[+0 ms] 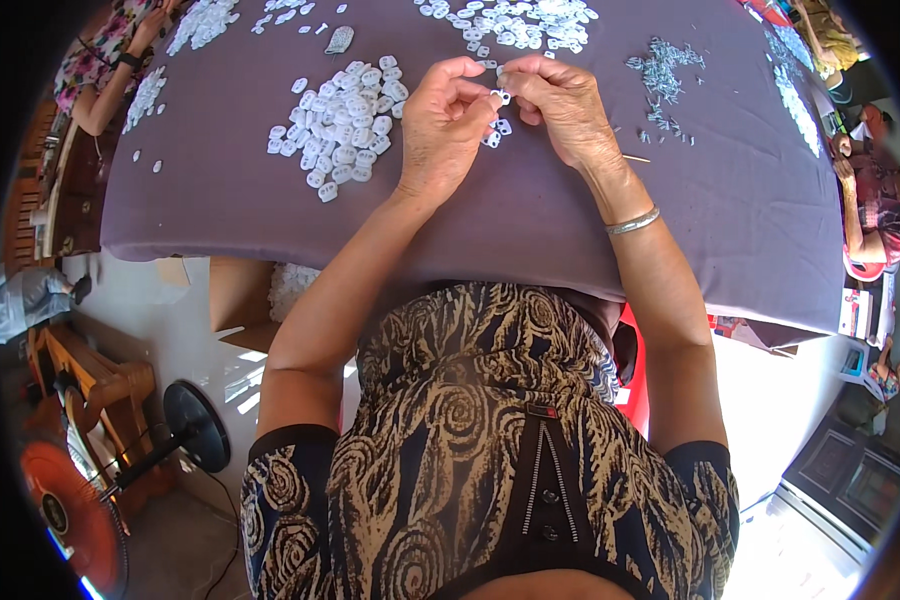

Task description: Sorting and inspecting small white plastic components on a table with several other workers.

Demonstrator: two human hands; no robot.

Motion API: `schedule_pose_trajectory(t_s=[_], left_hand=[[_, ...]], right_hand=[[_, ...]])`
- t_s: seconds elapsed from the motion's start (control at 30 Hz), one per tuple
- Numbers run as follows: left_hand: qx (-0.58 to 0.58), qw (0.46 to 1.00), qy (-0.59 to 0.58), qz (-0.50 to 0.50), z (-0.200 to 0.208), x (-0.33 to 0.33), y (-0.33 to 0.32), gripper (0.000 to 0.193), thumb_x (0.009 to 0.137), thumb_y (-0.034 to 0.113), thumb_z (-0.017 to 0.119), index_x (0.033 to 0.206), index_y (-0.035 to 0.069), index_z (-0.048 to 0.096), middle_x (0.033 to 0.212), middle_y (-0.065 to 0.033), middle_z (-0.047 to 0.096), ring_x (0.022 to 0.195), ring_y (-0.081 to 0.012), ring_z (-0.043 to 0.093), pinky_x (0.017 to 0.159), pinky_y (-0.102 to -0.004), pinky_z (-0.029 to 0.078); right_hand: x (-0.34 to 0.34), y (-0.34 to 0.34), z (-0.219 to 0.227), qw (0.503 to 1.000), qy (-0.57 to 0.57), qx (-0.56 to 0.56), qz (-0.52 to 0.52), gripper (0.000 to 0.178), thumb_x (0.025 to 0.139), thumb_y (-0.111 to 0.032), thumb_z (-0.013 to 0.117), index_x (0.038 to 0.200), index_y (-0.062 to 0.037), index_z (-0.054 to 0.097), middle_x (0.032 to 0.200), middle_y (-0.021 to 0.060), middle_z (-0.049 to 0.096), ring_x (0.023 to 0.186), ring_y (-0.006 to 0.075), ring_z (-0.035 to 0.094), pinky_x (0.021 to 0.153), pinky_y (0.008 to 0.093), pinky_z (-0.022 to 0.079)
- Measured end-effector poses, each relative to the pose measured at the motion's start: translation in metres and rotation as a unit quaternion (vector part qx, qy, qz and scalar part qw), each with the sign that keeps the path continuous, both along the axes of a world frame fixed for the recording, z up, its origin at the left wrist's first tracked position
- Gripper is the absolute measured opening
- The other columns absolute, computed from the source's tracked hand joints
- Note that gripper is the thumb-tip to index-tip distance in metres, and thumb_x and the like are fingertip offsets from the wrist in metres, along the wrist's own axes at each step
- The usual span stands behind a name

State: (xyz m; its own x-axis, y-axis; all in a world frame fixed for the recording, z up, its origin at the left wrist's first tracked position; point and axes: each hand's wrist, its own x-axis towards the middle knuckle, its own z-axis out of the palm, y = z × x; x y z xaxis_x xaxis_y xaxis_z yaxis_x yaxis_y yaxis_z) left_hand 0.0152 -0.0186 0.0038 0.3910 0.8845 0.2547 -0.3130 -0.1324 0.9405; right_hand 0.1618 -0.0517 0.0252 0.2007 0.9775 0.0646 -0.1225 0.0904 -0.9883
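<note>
Over the far middle of the cloth-covered table (530,215), my left hand (448,125) and my right hand (558,105) meet fingertip to fingertip. Between them they pinch a small white plastic piece (502,97) with a hole in it. My left thumb and forefinger grip its left side, and my right fingertips are at its upper right. Whether my right fingers hold a second tiny part cannot be seen. A few loose white pieces (497,133) lie on the cloth just below my fingertips. Left of my left hand is a heap of similar white pieces (340,130).
More white pieces (520,22) are piled at the far edge. Small grey metal-looking parts (663,75) lie scattered to the right, near a thin wooden stick (636,158). Other people sit at the left and right edges. An orange fan (75,515) stands at lower left.
</note>
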Motion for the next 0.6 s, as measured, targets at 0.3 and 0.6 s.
schedule_pose_trajectory(t_s=[0.3, 0.6], left_hand=[[-0.001, 1.000, -0.004, 0.008, 0.0031, -0.0006, -0.0024, 0.032, 0.082, -0.002, 0.064, 0.110, 0.001, 0.049, 0.081, -0.0079, 0.062, 0.067, -0.0083, 0.057, 0.056, -0.0219, 0.048], [0.008, 1.000, -0.005, 0.009, 0.0022, -0.0013, -0.0014, 0.030, 0.082, -0.003, 0.063, 0.109, 0.001, 0.050, 0.082, -0.0075, 0.062, 0.067, -0.0083, 0.057, 0.057, -0.0219, 0.048]], right_hand=[[-0.0025, -0.0011, -0.0032, 1.000, -0.007, 0.013, -0.005, 0.009, 0.083, -0.009, 0.065, 0.086, -0.0017, 0.068, 0.067, -0.0028, 0.053, 0.058, 0.0047, 0.043, 0.050, 0.0204, 0.034], [-0.0045, -0.0006, -0.0023, 1.000, 0.002, 0.025, -0.019, 0.007, 0.082, -0.009, 0.065, 0.082, -0.0019, 0.066, 0.065, -0.0021, 0.052, 0.055, 0.0047, 0.044, 0.046, 0.0207, 0.035]])
